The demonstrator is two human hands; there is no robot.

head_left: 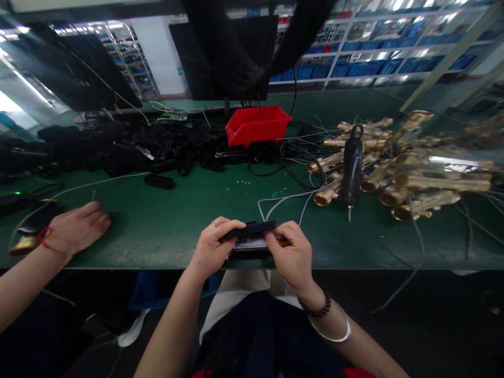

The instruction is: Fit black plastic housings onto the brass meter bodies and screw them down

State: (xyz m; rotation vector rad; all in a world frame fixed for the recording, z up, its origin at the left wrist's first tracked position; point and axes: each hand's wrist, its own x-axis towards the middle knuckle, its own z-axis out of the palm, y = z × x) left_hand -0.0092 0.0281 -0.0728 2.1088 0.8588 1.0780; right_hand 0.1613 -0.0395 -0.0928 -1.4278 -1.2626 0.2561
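Note:
Both my hands grip one small black plastic housing (249, 231) at the near edge of the green bench (189, 210). My left hand (212, 251) pinches its left end with curled fingers. My right hand (293, 256) is closed on the right end, where a piece of brass shows under the fingers. A flat grey part lies under the black cover between my thumbs. Thin white wires (283, 200) run from the housing toward the brass pile.
A co-worker's hand (79, 227) rests flat on the bench at left. A black electric screwdriver (352, 170) hangs over a heap of brass fittings (409, 173) at right. A red bin (256, 125) and a pile of black parts (129, 149) stand behind. Small screws (243, 183) lie mid-bench.

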